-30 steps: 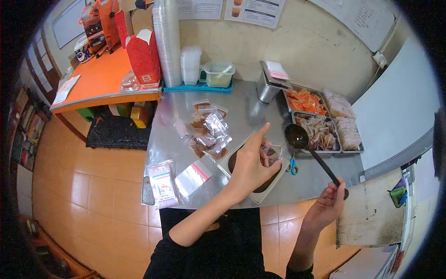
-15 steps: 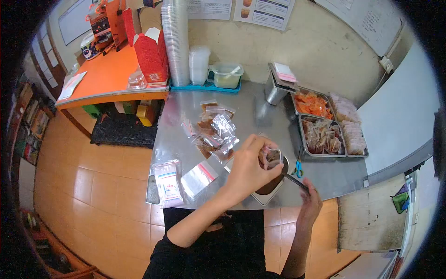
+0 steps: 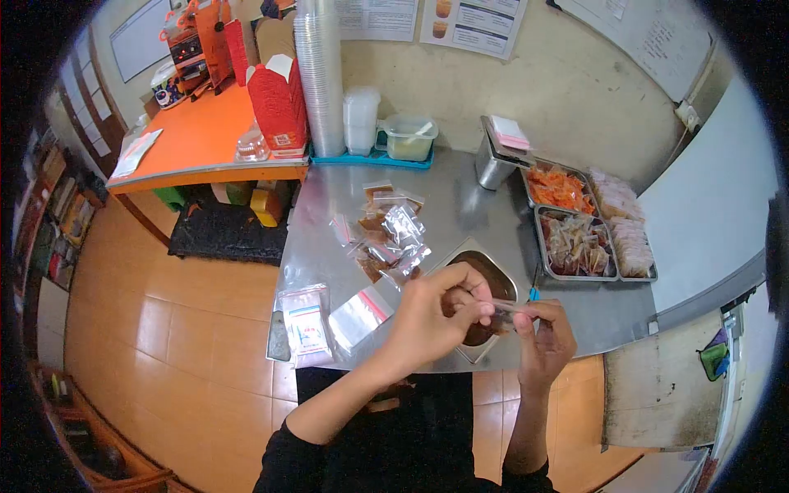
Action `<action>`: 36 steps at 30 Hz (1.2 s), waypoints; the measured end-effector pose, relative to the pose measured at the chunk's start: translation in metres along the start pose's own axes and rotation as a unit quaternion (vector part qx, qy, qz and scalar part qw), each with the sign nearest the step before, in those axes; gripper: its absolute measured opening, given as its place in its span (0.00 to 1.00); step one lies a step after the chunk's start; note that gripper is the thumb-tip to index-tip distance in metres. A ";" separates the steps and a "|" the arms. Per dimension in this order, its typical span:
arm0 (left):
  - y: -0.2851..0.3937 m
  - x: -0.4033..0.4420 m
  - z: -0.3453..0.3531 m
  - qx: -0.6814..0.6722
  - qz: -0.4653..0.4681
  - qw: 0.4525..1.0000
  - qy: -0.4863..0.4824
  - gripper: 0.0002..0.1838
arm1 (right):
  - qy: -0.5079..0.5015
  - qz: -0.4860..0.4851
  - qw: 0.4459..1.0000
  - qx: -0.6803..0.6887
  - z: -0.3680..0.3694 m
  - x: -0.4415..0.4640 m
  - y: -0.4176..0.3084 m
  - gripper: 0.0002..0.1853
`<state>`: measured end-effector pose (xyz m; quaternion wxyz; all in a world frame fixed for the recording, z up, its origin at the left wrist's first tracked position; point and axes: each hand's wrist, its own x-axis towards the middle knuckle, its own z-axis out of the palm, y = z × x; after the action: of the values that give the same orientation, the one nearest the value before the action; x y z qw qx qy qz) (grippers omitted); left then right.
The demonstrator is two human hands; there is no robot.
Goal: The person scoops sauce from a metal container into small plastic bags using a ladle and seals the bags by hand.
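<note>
My left hand (image 3: 436,316) and my right hand (image 3: 544,338) are closed in a pinch on the top edge of a small clear zip bag (image 3: 503,309), one at each end. Brown stuff shows in the bag, partly hidden by fingers. Under the hands is a rectangular steel container (image 3: 472,246) with a brown paste inside. To the left lies a pile of filled zip bags (image 3: 386,234) with brown contents. Nearer me are flat unused zip bags (image 3: 360,319) and a printed pack of bags (image 3: 306,327).
Steel trays hold orange packets (image 3: 559,187), brown-filled packets (image 3: 577,244) and pale packets (image 3: 629,242) at the right. Scissors (image 3: 534,294) lie partly hidden by the right hand. Stacked cups (image 3: 320,90) and tubs (image 3: 409,138) stand at the back on a blue tray.
My right hand has let go of the dark spoon-like handle and moved up to the bag. Both hands now pinch the bag's top, which was held open in the left hand before.
</note>
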<state>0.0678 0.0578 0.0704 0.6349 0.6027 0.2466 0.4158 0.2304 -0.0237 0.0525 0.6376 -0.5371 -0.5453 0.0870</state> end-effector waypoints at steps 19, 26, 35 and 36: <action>0.013 -0.035 -0.034 0.041 -0.036 0.994 0.090 0.03 | -0.148 -0.049 0.988 0.001 0.052 0.002 -0.021 0.07; 0.006 -0.018 -0.066 0.059 0.012 0.991 0.119 0.01 | -0.097 -0.042 0.992 -0.061 0.044 0.009 -0.006 0.08; -0.006 0.033 -0.084 0.024 0.167 0.972 0.163 0.19 | -0.273 -0.016 0.959 -0.072 0.111 -0.044 -0.001 0.03; -0.009 0.027 -0.088 0.059 0.170 0.968 0.174 0.21 | -0.268 -0.031 0.959 -0.090 0.131 -0.059 0.016 0.04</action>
<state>0.0128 0.1299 0.0531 0.4656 0.5902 0.2717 0.6009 0.1116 0.0195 -0.0178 0.4198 -0.5324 -0.7178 0.1584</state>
